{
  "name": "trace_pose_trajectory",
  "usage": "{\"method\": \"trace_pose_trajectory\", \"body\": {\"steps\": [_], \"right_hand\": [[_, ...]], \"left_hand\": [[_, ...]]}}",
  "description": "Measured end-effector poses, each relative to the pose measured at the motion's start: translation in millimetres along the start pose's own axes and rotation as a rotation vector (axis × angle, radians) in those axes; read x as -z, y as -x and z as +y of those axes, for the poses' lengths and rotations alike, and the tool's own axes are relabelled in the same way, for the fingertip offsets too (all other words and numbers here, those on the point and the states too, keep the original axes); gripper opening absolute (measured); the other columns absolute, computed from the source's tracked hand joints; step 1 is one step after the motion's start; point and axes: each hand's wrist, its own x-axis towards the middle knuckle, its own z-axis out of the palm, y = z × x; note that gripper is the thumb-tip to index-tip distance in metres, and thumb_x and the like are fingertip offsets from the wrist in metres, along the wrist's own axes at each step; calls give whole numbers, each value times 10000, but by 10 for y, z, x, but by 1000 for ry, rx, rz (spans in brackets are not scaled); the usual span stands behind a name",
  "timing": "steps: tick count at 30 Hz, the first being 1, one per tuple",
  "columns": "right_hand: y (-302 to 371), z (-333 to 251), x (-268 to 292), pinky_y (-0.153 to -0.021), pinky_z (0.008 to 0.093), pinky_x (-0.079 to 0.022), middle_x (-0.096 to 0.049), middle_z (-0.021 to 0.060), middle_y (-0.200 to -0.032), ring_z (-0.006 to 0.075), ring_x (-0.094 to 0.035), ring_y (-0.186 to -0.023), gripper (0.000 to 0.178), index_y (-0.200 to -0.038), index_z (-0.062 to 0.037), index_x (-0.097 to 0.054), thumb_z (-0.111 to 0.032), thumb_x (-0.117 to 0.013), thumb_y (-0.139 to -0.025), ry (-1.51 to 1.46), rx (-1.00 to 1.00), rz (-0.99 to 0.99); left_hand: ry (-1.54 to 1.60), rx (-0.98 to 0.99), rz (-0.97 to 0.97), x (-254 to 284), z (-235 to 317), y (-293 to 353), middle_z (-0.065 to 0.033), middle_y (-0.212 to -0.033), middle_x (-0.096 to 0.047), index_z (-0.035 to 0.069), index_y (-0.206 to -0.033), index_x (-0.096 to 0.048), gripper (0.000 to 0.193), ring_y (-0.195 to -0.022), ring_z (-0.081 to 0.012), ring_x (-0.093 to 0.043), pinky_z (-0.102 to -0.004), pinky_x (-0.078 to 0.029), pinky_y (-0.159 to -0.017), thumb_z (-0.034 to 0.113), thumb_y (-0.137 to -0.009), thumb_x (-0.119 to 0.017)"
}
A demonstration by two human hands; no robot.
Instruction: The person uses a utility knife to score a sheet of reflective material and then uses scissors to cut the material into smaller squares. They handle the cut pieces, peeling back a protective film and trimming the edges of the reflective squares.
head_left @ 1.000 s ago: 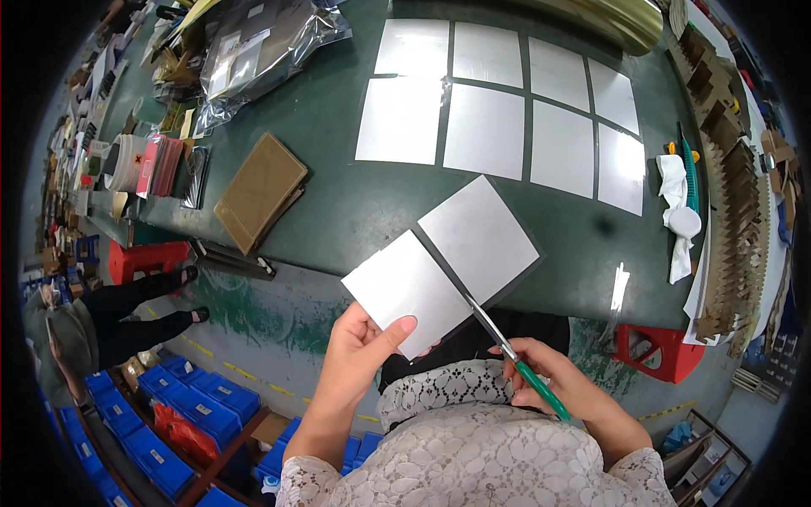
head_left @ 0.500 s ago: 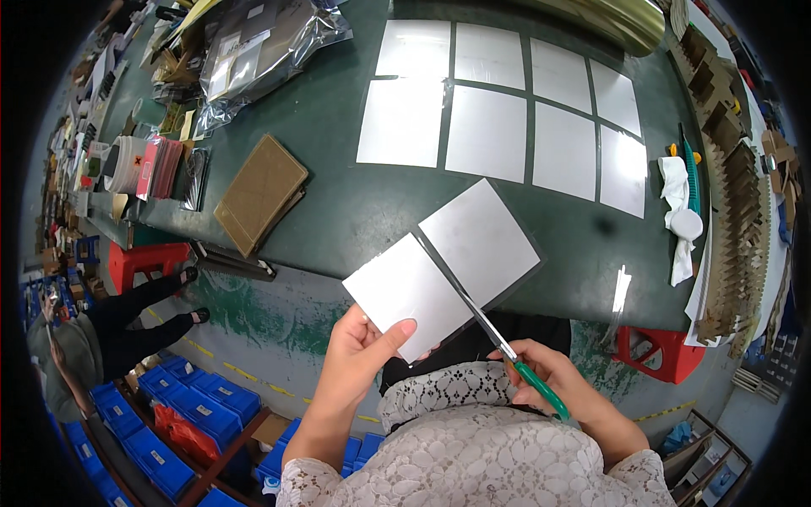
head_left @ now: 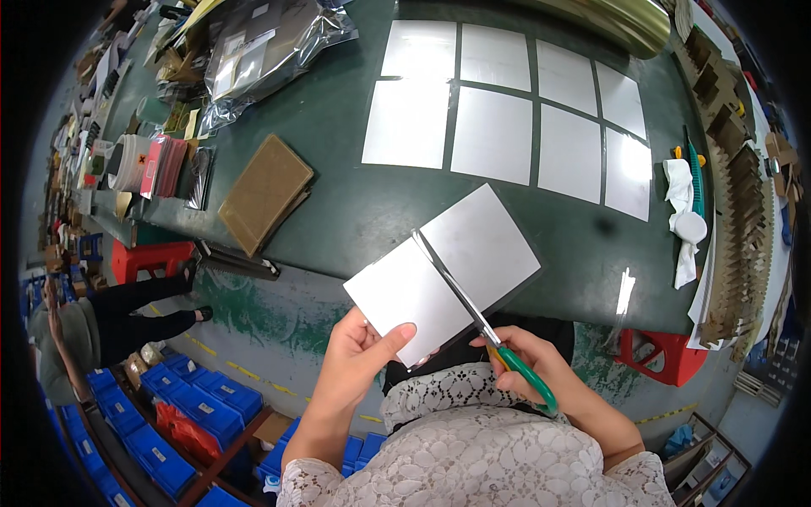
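My left hand (head_left: 365,345) pinches the near corner of a white sheet (head_left: 404,294), thumb on top. A second white sheet (head_left: 483,241), with a clear film margin, lies against it on the right, over the table's front edge. Whether film still joins the two cannot be told. My right hand (head_left: 536,365) grips green-handled scissors (head_left: 456,291). Their long metal blades run along the line between both sheets, tips near the far end of that line. The lower blade is mostly hidden, and fingers cover part of the handles.
Beyond lie several white sheets (head_left: 492,135) in two rows on the green table (head_left: 338,211). A brown book-like block (head_left: 266,194) rests to the left. Tissue and a white round item (head_left: 690,226) lie right, near a gold roll (head_left: 625,25). A person (head_left: 72,338) stands far left.
My right hand has shifted slightly left and away from me, and the scissors have slid a little further along the line. My left hand keeps its hold. The whole view has shifted slightly.
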Motion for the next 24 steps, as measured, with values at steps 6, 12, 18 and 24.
{"method": "trace_pose_trajectory", "body": {"steps": [6, 12, 18, 24], "right_hand": [[-117, -37, -102, -679, 190, -386, -419, -30, -800, 44, -418, -732, 471, -1260, -7, -498, -61, -694, -834, -76, -9, -19], [-211, -63, -195, -682, 195, -403, -424, -26, -813, 47, -421, -742, 446, -1256, 0, -497, -64, -673, -852, -80, -15, -31], [-275, -49, -253, -664, 191, -402, -446, -19, -822, 44, -431, -745, 365, -1160, 14, -519, -81, -686, -850, -119, -14, 16], [-390, 33, -268, -559, 187, -383, -472, -27, -758, 38, -435, -648, 282, -1029, 5, -529, -140, -700, -857, -92, 19, 36]], "left_hand": [[-7, -22, 1, 55, 41, 57, -141, -975, -663, -40, -1147, -523, 287, -827, -203, -672, -322, -552, -713, 16, -880, -612], [-5, -13, 22, 134, 66, 108, -146, -987, -664, -41, -1145, -531, 295, -828, -208, -674, -325, -554, -709, 26, -873, -625], [-3, -13, 19, 171, 73, 112, -146, -1006, -663, -39, -1151, -540, 297, -856, -207, -673, -324, -556, -746, 29, -874, -624], [-10, 16, -36, 190, 120, 137, -130, -1049, -655, -39, -1178, -541, 318, -920, -189, -656, -317, -543, -787, 27, -877, -620]]}}
